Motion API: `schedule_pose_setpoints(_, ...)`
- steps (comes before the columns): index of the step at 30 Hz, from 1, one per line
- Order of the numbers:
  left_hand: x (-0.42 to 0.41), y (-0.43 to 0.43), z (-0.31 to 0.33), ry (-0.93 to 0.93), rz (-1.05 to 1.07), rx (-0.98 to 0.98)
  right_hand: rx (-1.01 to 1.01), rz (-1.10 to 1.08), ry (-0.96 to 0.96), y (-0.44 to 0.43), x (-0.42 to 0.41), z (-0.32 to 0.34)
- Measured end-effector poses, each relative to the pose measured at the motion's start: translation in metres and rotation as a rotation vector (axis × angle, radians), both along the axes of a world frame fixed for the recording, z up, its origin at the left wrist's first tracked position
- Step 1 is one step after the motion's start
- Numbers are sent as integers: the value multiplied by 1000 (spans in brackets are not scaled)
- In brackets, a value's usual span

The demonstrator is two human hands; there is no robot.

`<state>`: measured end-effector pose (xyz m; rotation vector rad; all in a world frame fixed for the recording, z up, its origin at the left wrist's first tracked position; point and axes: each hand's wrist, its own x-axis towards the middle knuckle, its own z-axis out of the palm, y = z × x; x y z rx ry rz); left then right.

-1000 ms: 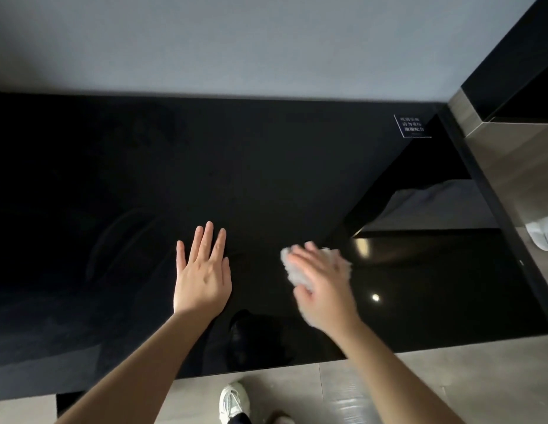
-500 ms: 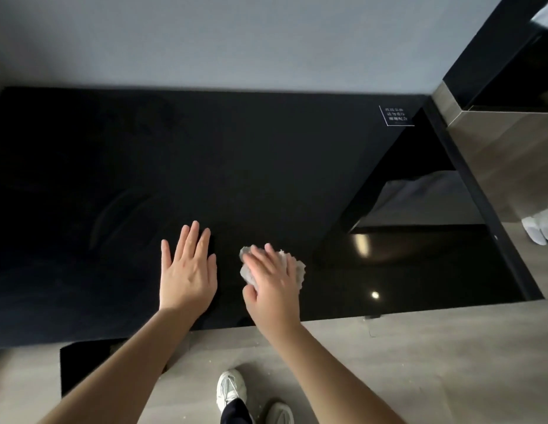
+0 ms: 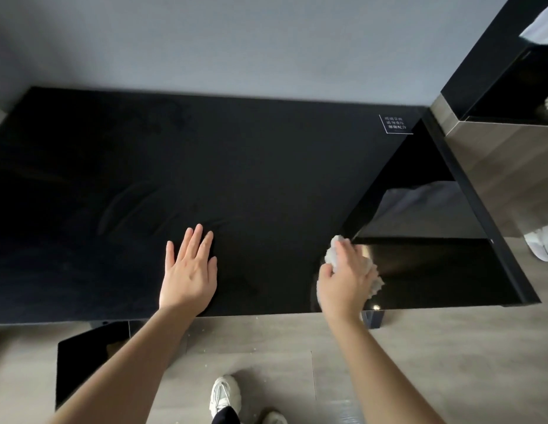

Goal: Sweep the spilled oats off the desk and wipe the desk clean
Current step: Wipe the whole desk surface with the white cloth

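Desk [image 3: 266,179], black and glossy, stands against a grey wall [image 3: 266,41]. The left hand [image 3: 188,270] lies flat on it near the front edge, fingers straight, holding nothing. The right hand [image 3: 343,283] clutches a crumpled white wad [image 3: 373,280], pressed to the surface near the front right corner. A small label [image 3: 395,128] sits at the back right corner. Pale specks [image 3: 205,351] dot the floor [image 3: 450,362] below the front edge, near a white shoe [image 3: 224,396].

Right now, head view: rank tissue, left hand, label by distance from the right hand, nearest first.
1. Tissue: gripped in the right hand, front right.
2. Left hand: flat on the desk, to its left.
3. Label: far right corner.
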<state>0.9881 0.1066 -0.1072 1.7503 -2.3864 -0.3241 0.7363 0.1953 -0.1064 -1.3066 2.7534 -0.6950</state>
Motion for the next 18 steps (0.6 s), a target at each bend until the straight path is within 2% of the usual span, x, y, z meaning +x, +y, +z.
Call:
schedule_pose_setpoints(4, 0, 0, 0, 33, 6, 18, -34, 412, -27, 6, 90, 1)
schedule_pose_setpoints(7, 5, -4, 5, 54, -12, 42, -15, 658, -3, 15, 81, 6)
schedule_pose_setpoints(9, 15, -8, 9, 30, -49, 30, -28, 535, 41, 19, 44, 6)
schedule_pose_setpoints(12, 44, -15, 13, 27, -49, -11, -43, 101, 34, 21, -3, 1)
schedule_pose_setpoints(14, 63, -21, 9, 4, -31, 6, -40, -75, -18, 13, 2, -2)
schedule_pose_setpoints(16, 73, -23, 5, -39, -26, 22, -42, -116, -14, 1, 29, -1)
schedule_pose_setpoints(18, 75, -24, 2, -45, -35, 17, -46, -33, -1, -10, 72, -2)
